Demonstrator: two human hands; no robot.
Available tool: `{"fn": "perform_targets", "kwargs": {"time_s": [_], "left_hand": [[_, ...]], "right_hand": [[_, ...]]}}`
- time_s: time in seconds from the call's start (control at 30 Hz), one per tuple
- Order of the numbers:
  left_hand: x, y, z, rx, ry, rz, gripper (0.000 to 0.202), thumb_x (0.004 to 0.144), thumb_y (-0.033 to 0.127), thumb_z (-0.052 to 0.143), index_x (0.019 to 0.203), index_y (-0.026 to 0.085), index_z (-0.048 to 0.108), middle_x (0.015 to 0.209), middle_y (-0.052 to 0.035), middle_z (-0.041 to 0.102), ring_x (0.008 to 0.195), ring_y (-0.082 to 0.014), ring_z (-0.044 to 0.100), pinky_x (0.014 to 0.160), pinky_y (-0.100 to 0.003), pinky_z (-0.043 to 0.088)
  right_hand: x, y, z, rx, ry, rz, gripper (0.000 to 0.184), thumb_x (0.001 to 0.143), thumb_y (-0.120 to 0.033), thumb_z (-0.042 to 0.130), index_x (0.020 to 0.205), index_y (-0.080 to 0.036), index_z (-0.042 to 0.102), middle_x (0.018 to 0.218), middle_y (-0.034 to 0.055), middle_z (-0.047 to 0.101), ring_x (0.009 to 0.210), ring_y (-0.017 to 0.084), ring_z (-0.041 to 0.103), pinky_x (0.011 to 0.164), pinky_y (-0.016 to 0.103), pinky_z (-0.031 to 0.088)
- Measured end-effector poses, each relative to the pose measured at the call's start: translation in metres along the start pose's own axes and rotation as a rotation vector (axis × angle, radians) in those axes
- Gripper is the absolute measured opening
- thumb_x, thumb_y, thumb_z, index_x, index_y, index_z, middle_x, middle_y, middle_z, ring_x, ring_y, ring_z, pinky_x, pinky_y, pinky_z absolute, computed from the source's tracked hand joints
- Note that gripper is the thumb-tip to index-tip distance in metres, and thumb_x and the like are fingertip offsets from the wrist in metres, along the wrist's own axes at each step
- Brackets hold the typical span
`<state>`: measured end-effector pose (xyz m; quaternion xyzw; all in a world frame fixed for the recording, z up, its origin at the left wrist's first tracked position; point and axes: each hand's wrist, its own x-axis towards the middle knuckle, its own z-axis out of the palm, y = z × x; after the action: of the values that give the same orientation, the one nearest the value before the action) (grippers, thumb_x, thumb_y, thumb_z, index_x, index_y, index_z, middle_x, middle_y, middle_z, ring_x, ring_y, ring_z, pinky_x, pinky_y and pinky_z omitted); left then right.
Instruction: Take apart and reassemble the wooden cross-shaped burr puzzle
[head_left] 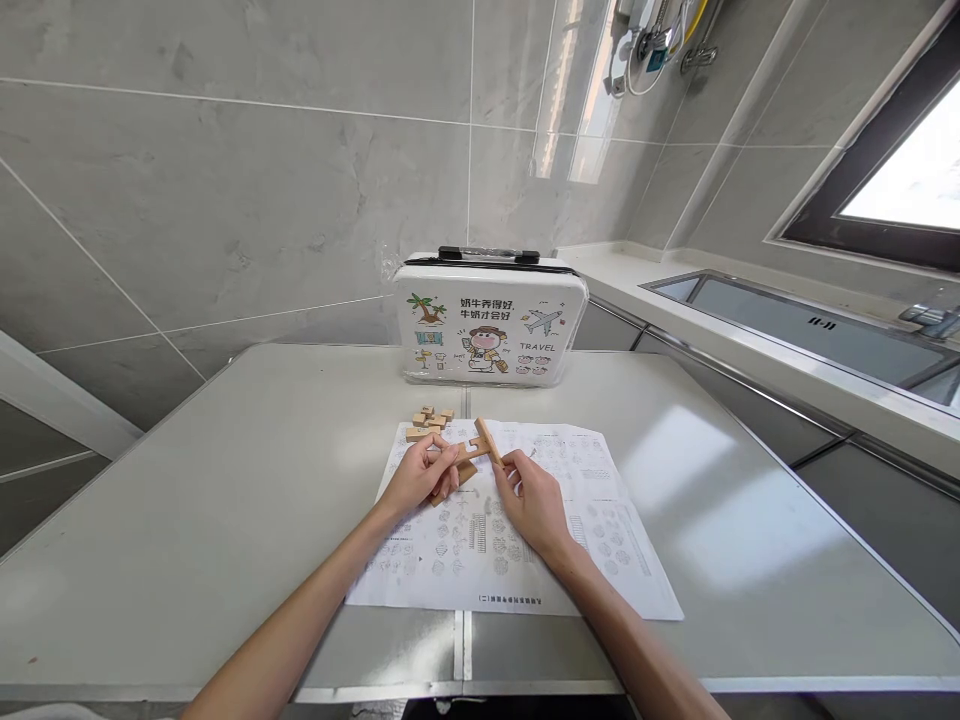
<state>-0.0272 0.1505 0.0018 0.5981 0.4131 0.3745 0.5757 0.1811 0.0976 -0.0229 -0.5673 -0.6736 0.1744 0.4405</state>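
Observation:
Pinched in the fingers of my left hand (420, 473) is a notched wooden puzzle piece (472, 450). My right hand (534, 502) grips the lower end of a wooden bar (487, 440), which is tilted and meets the notched piece; I cannot tell whether the two are interlocked. Another wooden piece (466, 473) shows just below the left fingers, partly hidden by them. Both hands are above a printed sheet (540, 590) covered in small diagrams. Several wooden blocks (429, 421) lie grouped at the sheet's far left corner, beyond my left hand.
A white case (491, 330) with cartoon prints and a black handle stands at the back of the grey table (225, 500), against the tiled wall. To the right is a counter with a sink (810, 325) and a faucet (930, 318).

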Motion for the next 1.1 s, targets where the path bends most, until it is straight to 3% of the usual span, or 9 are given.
{"fn": "perform_targets", "kwargs": {"time_s": [0.6, 0.83, 1.1], "left_hand": [[0.001, -0.002, 0.001, 0.033, -0.077, -0.005, 0.041, 0.098, 0.060, 0.060, 0.093, 0.022, 0.045, 0.073, -0.0045, 0.077, 0.037, -0.0087, 0.050, 0.035, -0.019, 0.032], [0.002, -0.008, 0.002, 0.062, -0.118, 0.036, 0.039, 0.099, 0.058, 0.059, 0.093, 0.022, 0.045, 0.077, -0.0047, 0.078, 0.043, -0.0097, 0.058, 0.039, -0.018, 0.036], [0.003, -0.010, 0.001, 0.017, -0.143, 0.049, 0.037, 0.099, 0.057, 0.059, 0.097, 0.023, 0.045, 0.077, -0.0030, 0.076, 0.043, -0.0101, 0.058, 0.037, -0.018, 0.034]], "right_hand": [[-0.005, -0.002, 0.005, -0.040, -0.021, -0.143, 0.018, 0.104, -0.031, 0.050, 0.089, -0.024, 0.055, 0.075, -0.0012, 0.064, 0.057, 0.014, 0.053, 0.055, 0.025, 0.038], [-0.009, -0.005, 0.011, -0.066, -0.097, -0.261, 0.016, 0.105, -0.027, 0.048, 0.093, -0.023, 0.056, 0.078, -0.0008, 0.065, 0.058, 0.013, 0.056, 0.055, 0.025, 0.034], [-0.010, -0.002, 0.013, -0.041, -0.083, -0.198, 0.008, 0.103, -0.029, 0.054, 0.099, -0.023, 0.056, 0.082, -0.0012, 0.070, 0.059, 0.013, 0.062, 0.057, 0.025, 0.037]]}}
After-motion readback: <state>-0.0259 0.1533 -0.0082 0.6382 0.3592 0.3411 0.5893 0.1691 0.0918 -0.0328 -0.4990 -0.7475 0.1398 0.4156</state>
